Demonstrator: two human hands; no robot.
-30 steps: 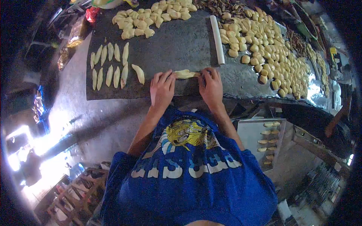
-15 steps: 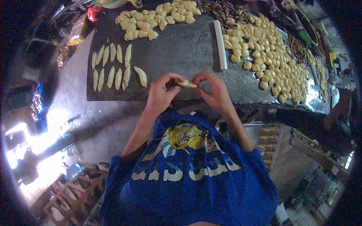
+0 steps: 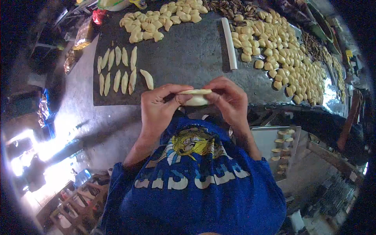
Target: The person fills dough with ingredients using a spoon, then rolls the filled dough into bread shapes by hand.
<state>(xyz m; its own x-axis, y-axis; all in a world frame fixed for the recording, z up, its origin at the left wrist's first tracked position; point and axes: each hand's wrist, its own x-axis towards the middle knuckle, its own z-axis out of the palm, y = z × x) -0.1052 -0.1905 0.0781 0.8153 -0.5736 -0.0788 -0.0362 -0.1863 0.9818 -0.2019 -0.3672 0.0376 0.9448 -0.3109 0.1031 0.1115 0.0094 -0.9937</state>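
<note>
Between both hands, near the front edge of the dark tabletop, is a small flattened piece of dough (image 3: 196, 99). My left hand (image 3: 157, 107) pinches its left end between thumb and fingers. At the other end, my right hand (image 3: 231, 102) grips the dough the same way. Its upper edge looks folded into a ridge, and the ends are hidden by my fingers. Left of my hands, a single curved dough piece (image 3: 147, 79) lies beside two rows of slim, pointed dough rolls (image 3: 118, 80).
Flattened dough pieces (image 3: 150, 24) cluster at the back. A white rod (image 3: 229, 45) lies left of many round dough balls (image 3: 288, 58). Dark strips (image 3: 231, 8) are heaped behind them. Below the table at right stands a tray (image 3: 266, 139) with shaped pieces. Another person's limb (image 3: 349, 121) shows at the far right.
Both hands have come slightly nearer to me and spread a little apart. The dough between them now shows a wider face. The view has shifted slightly.
</note>
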